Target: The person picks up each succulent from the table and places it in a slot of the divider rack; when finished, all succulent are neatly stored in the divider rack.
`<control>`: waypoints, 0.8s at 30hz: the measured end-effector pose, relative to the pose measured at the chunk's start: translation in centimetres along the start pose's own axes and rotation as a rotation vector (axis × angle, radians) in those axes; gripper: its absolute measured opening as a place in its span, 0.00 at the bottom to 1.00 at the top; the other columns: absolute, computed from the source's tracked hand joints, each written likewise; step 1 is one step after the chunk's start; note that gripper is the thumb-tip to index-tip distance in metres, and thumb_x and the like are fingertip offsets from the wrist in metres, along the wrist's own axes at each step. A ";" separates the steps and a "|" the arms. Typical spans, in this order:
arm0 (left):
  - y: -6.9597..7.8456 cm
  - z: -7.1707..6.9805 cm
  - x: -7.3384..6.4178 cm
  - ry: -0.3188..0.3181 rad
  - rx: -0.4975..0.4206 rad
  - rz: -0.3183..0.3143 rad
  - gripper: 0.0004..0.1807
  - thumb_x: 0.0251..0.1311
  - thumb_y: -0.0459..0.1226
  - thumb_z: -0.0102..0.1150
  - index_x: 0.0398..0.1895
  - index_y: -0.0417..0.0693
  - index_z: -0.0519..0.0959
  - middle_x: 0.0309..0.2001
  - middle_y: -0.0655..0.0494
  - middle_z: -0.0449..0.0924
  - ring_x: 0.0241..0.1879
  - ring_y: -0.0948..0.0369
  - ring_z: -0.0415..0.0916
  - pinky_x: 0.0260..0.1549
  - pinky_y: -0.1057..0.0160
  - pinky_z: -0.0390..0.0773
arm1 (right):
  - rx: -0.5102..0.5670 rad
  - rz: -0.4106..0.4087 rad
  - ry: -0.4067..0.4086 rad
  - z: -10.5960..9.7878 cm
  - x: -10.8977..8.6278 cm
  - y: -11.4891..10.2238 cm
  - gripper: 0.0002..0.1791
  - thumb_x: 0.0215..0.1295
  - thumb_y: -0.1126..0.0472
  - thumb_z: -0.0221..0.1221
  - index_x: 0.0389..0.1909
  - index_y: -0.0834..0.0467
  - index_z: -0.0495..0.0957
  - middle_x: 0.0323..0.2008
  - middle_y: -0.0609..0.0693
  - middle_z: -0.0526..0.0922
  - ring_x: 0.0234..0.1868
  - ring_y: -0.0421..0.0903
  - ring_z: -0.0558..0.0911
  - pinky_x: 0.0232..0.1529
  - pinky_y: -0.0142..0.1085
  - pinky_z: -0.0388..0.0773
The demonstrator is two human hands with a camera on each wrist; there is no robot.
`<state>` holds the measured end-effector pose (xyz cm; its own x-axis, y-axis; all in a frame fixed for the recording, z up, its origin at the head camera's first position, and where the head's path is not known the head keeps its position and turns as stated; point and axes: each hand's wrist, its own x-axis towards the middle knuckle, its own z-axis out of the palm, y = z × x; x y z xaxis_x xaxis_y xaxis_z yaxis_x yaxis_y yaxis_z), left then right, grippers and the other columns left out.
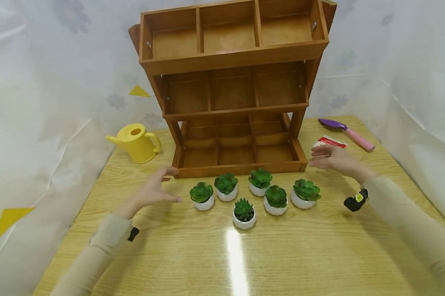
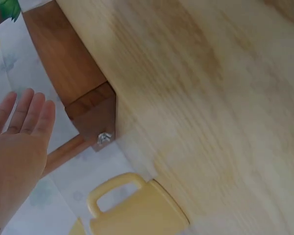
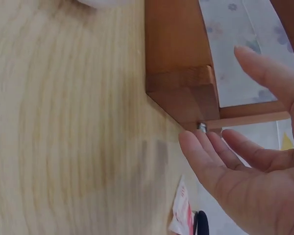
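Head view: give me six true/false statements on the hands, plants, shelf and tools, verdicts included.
1. Six potted plants stand in front of the shelf. True.
2. The watering can stands right of the shelf. False: it stands left of it.
3. The left hand holds nothing. True.
4. The trowel lies on the table. True.
5. The right hand grips the trowel. False: it holds nothing.
6. The shelf's top row has five compartments. False: it has three.
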<state>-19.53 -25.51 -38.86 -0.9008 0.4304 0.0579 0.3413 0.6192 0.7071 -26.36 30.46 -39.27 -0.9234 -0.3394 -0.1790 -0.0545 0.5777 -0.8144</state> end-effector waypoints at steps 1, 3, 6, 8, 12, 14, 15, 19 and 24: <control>0.0 0.2 0.1 -0.005 0.003 0.006 0.45 0.42 0.38 0.78 0.62 0.33 0.64 0.61 0.37 0.68 0.61 0.42 0.66 0.62 0.44 0.66 | -0.008 0.011 -0.005 0.2 0.2 0.1 0.40 0.64 0.53 0.61 0.69 0.68 0.56 0.66 0.68 0.64 0.58 0.49 0.75 0.45 0.26 0.76; -0.1 0.6 0.2 -0.014 0.020 0.022 0.44 0.41 0.39 0.78 0.62 0.33 0.65 0.61 0.37 0.69 0.60 0.42 0.67 0.60 0.44 0.67 | 0.002 0.026 -0.001 0.7 0.5 0.1 0.41 0.63 0.53 0.63 0.69 0.68 0.56 0.66 0.69 0.64 0.62 0.61 0.70 0.46 0.29 0.78; -0.2 1.1 0.5 -0.026 0.028 0.043 0.45 0.40 0.40 0.79 0.61 0.33 0.66 0.60 0.38 0.70 0.60 0.43 0.67 0.59 0.45 0.69 | 0.025 0.049 0.006 1.3 0.9 0.1 0.42 0.62 0.53 0.64 0.69 0.68 0.57 0.65 0.69 0.64 0.62 0.63 0.69 0.48 0.35 0.79; -0.2 1.4 0.6 -0.035 0.027 0.045 0.45 0.40 0.40 0.79 0.60 0.33 0.66 0.60 0.38 0.70 0.60 0.43 0.67 0.59 0.45 0.69 | 0.029 0.057 0.011 1.7 1.1 0.0 0.41 0.61 0.53 0.64 0.68 0.68 0.57 0.65 0.69 0.64 0.62 0.63 0.69 0.50 0.38 0.78; -0.4 2.0 0.7 -0.060 0.005 0.028 0.44 0.39 0.38 0.79 0.60 0.33 0.66 0.60 0.38 0.70 0.61 0.43 0.67 0.61 0.45 0.68 | -0.010 0.067 0.028 2.4 1.4 -0.1 0.42 0.61 0.51 0.65 0.68 0.68 0.58 0.65 0.68 0.64 0.63 0.63 0.67 0.53 0.40 0.74; -0.6 2.4 0.8 -0.073 -0.003 0.018 0.44 0.39 0.38 0.79 0.60 0.34 0.65 0.60 0.38 0.70 0.61 0.44 0.67 0.61 0.45 0.68 | -0.013 0.074 0.039 2.7 1.5 -0.1 0.44 0.60 0.50 0.65 0.68 0.68 0.57 0.64 0.68 0.64 0.63 0.63 0.67 0.53 0.40 0.73; -0.7 2.5 0.8 -0.079 -0.012 0.016 0.44 0.39 0.38 0.79 0.60 0.34 0.66 0.59 0.38 0.70 0.61 0.44 0.68 0.61 0.45 0.68 | -0.009 0.078 0.044 2.9 1.5 -0.1 0.44 0.60 0.50 0.65 0.69 0.68 0.57 0.65 0.68 0.64 0.63 0.62 0.67 0.53 0.40 0.73; -1.0 3.3 0.9 -0.109 -0.067 0.027 0.44 0.40 0.38 0.79 0.60 0.32 0.65 0.59 0.36 0.69 0.60 0.43 0.68 0.61 0.45 0.68 | 0.049 0.101 0.043 3.4 1.9 0.0 0.47 0.59 0.50 0.66 0.71 0.68 0.53 0.66 0.68 0.62 0.64 0.62 0.67 0.52 0.38 0.73; -1.0 4.2 1.2 -0.146 -0.157 0.037 0.45 0.42 0.37 0.78 0.61 0.32 0.62 0.60 0.36 0.67 0.61 0.42 0.67 0.62 0.44 0.66 | 0.114 0.134 0.031 3.6 2.2 -0.1 0.50 0.60 0.49 0.65 0.73 0.67 0.48 0.68 0.68 0.59 0.65 0.62 0.66 0.51 0.34 0.74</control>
<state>-19.80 -22.92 -42.48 -0.8362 0.5484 -0.0092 0.3168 0.4966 0.8081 -27.03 26.93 -41.58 -0.9310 -0.2404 -0.2745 0.1121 0.5275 -0.8422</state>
